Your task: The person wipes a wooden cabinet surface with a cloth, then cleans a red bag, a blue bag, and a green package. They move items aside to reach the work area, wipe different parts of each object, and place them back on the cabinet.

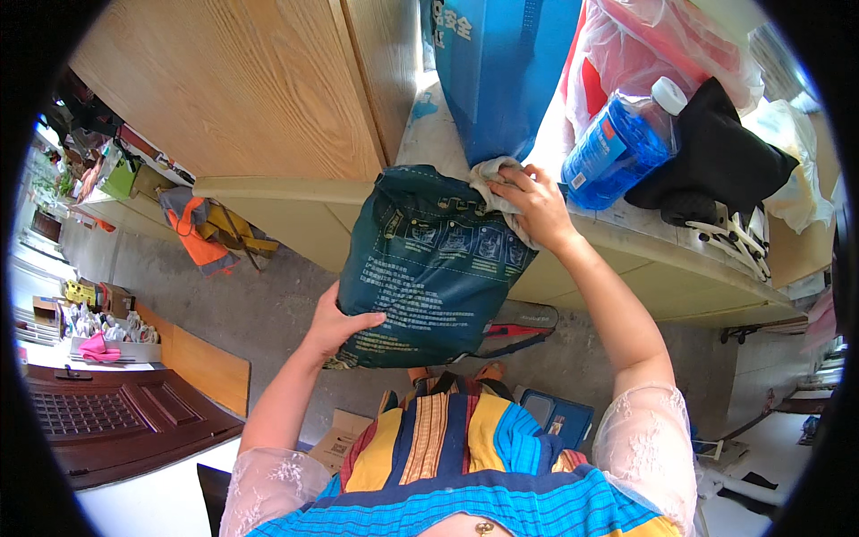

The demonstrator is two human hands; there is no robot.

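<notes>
A dark green plastic pouch [423,282] with white printing and small pictures is held up in front of me. My left hand [345,325] grips its lower left edge, thumb on the front. My right hand [537,205] holds a whitish cloth [496,178] against the pouch's upper right corner. Just behind that corner stands a tall blue container [500,74] on the counter. A clear bottle of blue liquid [614,151] with a white cap stands to the right of my right hand.
A wooden cabinet [248,80] borders the counter [288,188] at left. Right of the bottle lie a black cloth item [715,154] and plastic bags [792,161]. An orange and yellow garment [201,235] hangs at left. A cardboard box [339,440] and a blue case [557,416] are on the floor.
</notes>
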